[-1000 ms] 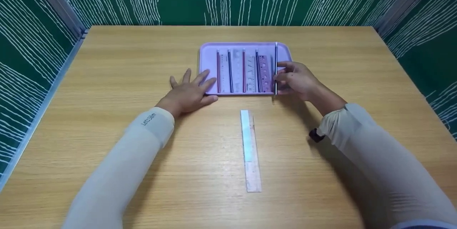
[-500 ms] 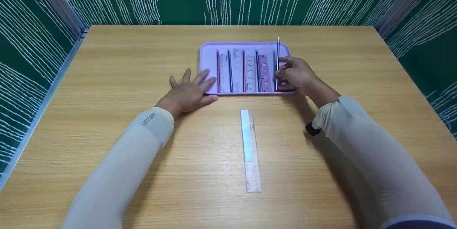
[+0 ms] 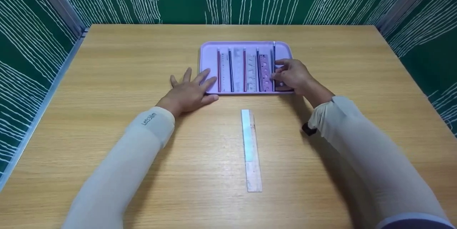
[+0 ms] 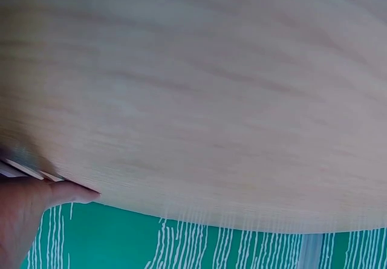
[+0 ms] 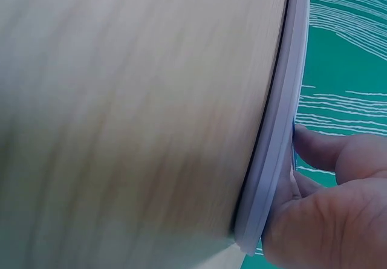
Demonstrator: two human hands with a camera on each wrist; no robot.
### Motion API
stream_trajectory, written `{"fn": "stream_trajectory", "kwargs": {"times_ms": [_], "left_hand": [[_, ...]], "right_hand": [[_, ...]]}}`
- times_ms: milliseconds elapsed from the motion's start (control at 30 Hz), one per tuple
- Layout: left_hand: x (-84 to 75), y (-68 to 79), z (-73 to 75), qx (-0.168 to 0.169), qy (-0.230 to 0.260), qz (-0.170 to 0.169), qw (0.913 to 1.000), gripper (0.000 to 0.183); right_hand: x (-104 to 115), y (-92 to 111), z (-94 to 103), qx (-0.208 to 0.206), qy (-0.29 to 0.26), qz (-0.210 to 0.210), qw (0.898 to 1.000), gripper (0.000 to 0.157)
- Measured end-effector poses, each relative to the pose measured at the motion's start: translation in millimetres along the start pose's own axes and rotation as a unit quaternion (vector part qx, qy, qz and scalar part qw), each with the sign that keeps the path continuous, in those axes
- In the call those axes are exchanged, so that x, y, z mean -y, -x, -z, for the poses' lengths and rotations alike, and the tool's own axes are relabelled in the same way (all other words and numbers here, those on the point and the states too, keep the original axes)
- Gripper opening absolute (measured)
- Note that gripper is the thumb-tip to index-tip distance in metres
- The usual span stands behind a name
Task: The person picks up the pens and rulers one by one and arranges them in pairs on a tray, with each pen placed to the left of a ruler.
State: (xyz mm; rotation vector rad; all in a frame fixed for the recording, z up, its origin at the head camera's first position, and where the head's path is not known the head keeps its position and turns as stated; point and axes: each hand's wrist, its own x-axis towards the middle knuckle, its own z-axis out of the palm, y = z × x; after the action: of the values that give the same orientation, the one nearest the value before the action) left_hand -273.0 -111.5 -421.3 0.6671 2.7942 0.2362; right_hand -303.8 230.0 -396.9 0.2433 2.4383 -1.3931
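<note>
A purple tray lies near the back of the table. My left hand rests with spread fingers on its front left corner. At the tray's right side my right hand pinches a dark pencil between thumb and fingers. The pencil points away from me, parallel to the others, just right of a pink stencil ruler. Further left in the tray, red pencils and dark pencils alternate with clear rulers. In the right wrist view, the thumb and fingers are close to the tray's rim.
A flat, shiny ruler-like strip lies on the wooden table in front of the tray. Green walls with white drip lines stand behind and at both sides.
My right hand has brought the pencil over the tray, then left and lower, close beside the pink stencil ruler. The left hand has stayed in place.
</note>
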Motion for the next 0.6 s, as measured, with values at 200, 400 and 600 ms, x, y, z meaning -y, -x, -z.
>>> {"fn": "stream_trajectory", "kwargs": {"times_ms": [200,400,600], "left_hand": [[0.4,-1.1,-1.5,0.001,0.000,0.000,1.0000,0.076],[0.3,-0.9,-0.8,-0.003,0.002,-0.002,1.0000,0.076],[0.2,-0.9,-0.1,-0.001,-0.001,-0.005,1.0000,0.076]], "right_hand": [[2.5,0.8,-2.9,-0.014,0.037,-0.013,0.999,0.057],[5.3,2.3,-5.5,-0.035,0.069,-0.030,0.997,0.050],[6.1,2.3,-8.3,-0.056,0.116,-0.014,0.992,0.045]]}}
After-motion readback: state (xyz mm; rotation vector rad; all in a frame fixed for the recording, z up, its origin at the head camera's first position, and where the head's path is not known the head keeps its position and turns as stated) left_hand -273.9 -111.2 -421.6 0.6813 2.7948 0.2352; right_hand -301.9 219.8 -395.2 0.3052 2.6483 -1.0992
